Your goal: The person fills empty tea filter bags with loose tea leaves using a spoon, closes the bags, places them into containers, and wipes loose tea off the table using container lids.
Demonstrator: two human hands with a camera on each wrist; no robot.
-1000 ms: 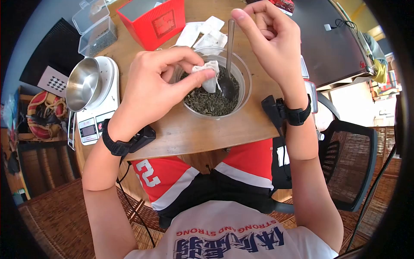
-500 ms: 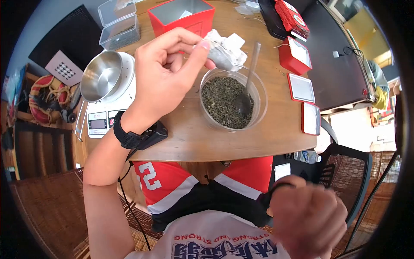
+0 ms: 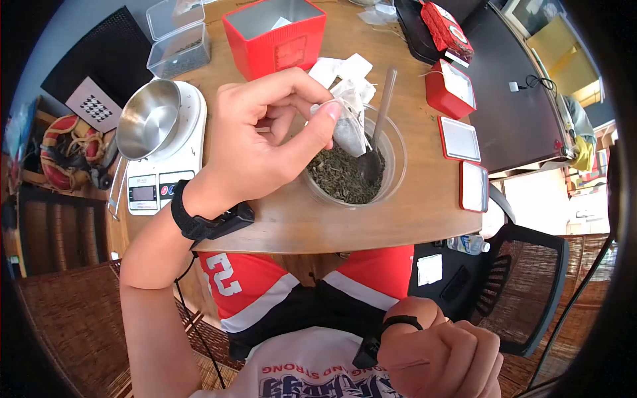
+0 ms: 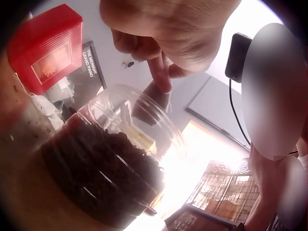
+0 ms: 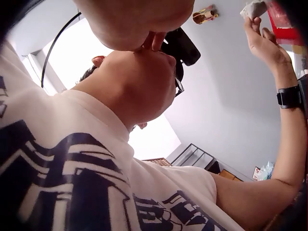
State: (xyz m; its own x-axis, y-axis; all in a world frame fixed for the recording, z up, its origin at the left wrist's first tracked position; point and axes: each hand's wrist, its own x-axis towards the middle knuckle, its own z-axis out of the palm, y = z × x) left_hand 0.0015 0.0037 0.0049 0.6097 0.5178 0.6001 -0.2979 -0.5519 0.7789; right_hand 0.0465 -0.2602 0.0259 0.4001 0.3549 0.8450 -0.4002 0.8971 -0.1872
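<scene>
My left hand [image 3: 265, 136] pinches a filled white tea bag [image 3: 350, 129] between thumb and fingers, above the near-left part of a clear plastic tub [image 3: 400, 159]. Dark dried tea leaves [image 3: 342, 176] lie in that tub, and a metal spoon [image 3: 385, 106] stands in them, its handle leaning on the far rim. In the left wrist view the tea bag [image 4: 151, 103] shows behind the tub's clear wall. Drawn back to the chest, my right hand [image 3: 441, 355] has its fingers curled; in the right wrist view the hand [image 5: 139, 21] is close to the chin, fingertips partly hidden.
A kitchen scale [image 3: 189, 142] bearing a steel pan [image 3: 149, 119] stands left. Behind are a red box [image 3: 275, 46], white tea bags [image 3: 355, 66] and a clear lidded container [image 3: 179, 50]. At right are a smaller red box [image 3: 451, 89] and two lids [image 3: 459, 138]. A bottle [image 3: 468, 244] lies near the chair.
My right hand has left the spoon's side and come back to the chest. The left hand lifted the tea bag away from the leaves, then lowered it somewhat toward the tub.
</scene>
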